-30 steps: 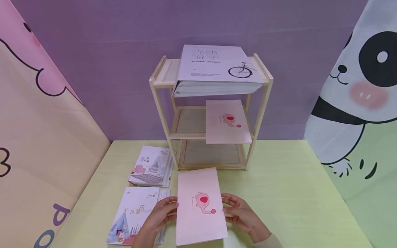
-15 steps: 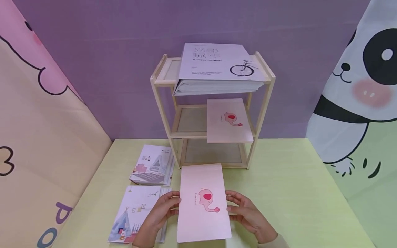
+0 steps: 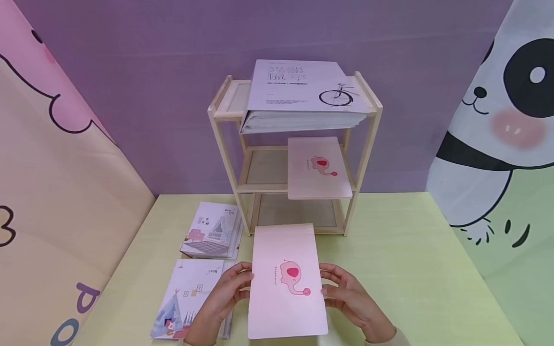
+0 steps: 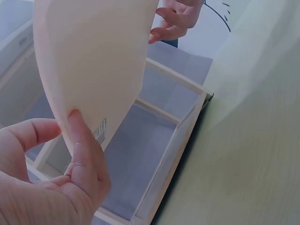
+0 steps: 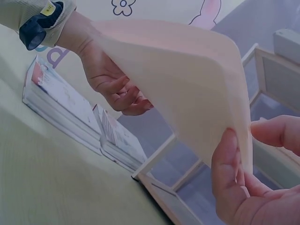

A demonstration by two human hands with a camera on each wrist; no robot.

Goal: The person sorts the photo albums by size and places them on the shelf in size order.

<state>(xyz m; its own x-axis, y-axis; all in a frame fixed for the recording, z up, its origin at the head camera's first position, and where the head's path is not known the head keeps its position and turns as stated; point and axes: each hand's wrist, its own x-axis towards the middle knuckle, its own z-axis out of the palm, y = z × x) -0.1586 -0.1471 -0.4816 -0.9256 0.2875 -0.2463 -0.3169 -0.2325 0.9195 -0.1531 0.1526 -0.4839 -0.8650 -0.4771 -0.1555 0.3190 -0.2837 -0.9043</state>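
A thin pink notebook (image 3: 277, 312) with an elephant on its cover is held level above the table, in front of the wooden shelf. My left hand (image 3: 229, 291) pinches its left edge, thumb on top and fingers beneath. The right hand (image 3: 348, 298) pinches the opposite edge the same way. From the left wrist view, the notebook's pale back (image 4: 96, 61) shows a barcode near the fingertips. In the right wrist view its underside (image 5: 187, 93) bends slightly between both hands. Another pink elephant notebook (image 3: 303, 182) lies on the shelf's middle tier, its front edge jutting out.
The three-tier wooden shelf (image 3: 237, 187) stands against the purple backdrop. A thick white binder-like book (image 3: 290, 96) with a bicycle picture lies on its top tier. Left of the shelf, two illustrated books (image 3: 212, 230) lie one behind the other on the pale green table (image 3: 415, 269).
Both hands have carried the pink notebook slightly right and toward the shelf, turning it straighter. The far notebook and the books have stayed in place.
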